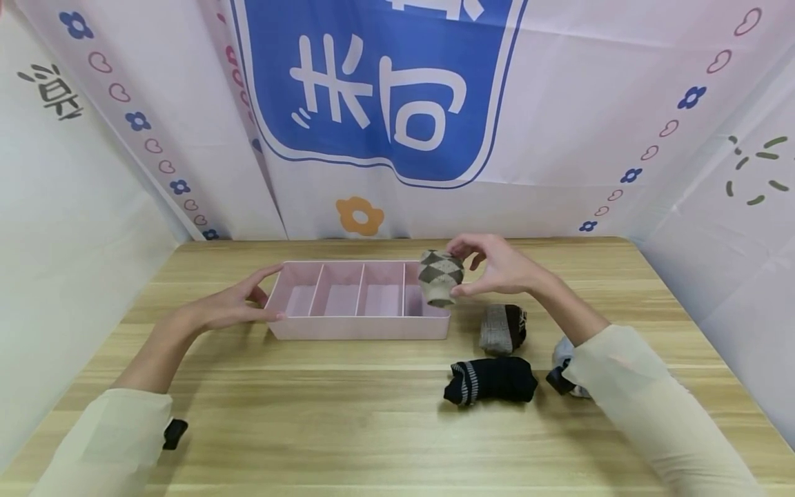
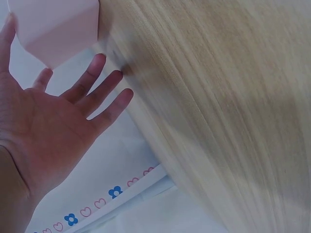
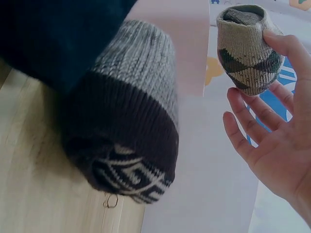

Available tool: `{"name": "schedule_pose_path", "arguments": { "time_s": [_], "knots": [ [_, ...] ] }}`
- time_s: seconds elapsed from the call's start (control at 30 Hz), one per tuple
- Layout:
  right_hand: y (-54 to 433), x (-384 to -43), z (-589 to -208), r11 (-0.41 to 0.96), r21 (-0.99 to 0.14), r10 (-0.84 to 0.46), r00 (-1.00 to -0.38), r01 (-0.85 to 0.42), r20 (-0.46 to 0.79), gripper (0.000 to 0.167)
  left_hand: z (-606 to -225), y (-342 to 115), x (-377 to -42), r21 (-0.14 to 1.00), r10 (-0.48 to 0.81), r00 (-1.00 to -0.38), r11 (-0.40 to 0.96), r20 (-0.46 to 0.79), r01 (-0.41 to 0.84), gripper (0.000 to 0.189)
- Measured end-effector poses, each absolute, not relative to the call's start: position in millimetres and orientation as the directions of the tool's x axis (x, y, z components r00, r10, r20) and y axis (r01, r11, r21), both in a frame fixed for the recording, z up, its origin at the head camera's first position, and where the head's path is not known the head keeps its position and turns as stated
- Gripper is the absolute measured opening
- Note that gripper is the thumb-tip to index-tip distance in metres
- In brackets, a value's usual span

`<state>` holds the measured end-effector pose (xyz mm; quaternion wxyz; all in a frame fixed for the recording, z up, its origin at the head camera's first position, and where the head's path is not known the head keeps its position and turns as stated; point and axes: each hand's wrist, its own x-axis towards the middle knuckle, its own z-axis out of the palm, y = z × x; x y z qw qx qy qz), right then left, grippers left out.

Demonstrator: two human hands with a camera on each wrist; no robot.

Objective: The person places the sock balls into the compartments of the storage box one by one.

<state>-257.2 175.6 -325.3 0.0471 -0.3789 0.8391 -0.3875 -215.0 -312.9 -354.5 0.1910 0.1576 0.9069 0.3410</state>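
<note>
A pink box (image 1: 360, 328) with several compartments in a row stands toward the back of the table. My left hand (image 1: 232, 304) is at its left end, thumb and fingertips touching the walls; in the left wrist view the fingers spread beside the box's end (image 2: 60, 34). My right hand (image 1: 497, 266) pinches a rolled beige sock with brown diamonds (image 1: 441, 277) above the rightmost compartment. The right wrist view shows the thumb on this rolled sock (image 3: 250, 53) near its cuff, fingers at its other end. The compartments in view hold nothing.
Right of the box lies a rolled grey and dark brown sock (image 1: 502, 329). Nearer me is a rolled black sock (image 1: 497, 381) with a striped band. A light bluish-grey bundle (image 1: 564, 353) is partly hidden by my right sleeve. Printed cloth (image 1: 528, 207) stands behind the table.
</note>
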Motion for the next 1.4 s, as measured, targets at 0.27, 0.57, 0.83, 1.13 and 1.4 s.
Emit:
{"name": "schedule_pose_path", "arguments": {
  "time_s": [0.27, 0.57, 0.83, 1.13, 1.4],
  "knots": [
    [165, -259, -324, 0.401, -0.686, -0.683, -0.697, -0.607, 0.218, 0.061, -355, -313, -216, 0.690, 0.421, -0.874, 0.708, -0.243, 0.149, 0.101],
    [149, -260, -320, 0.390, -0.697, -0.692, -0.691, -0.602, 0.209, 0.060, -355, -313, -216, 0.690, 0.424, -0.870, 0.709, -0.251, 0.146, 0.102],
    [134, -259, -318, 0.367, -0.715, -0.706, -0.679, -0.595, 0.203, 0.059, -355, -313, -216, 0.692, 0.426, -0.868, 0.708, -0.256, 0.144, 0.102],
    [118, -263, -318, 0.349, -0.710, -0.723, -0.658, -0.612, 0.212, 0.058, -353, -313, -216, 0.686, 0.426, -0.867, 0.713, -0.261, 0.144, 0.102],
    [103, -266, -318, 0.326, -0.722, -0.738, -0.642, -0.610, 0.209, 0.058, -353, -313, -216, 0.689, 0.430, -0.866, 0.709, -0.254, 0.149, 0.102]
  ]
}}
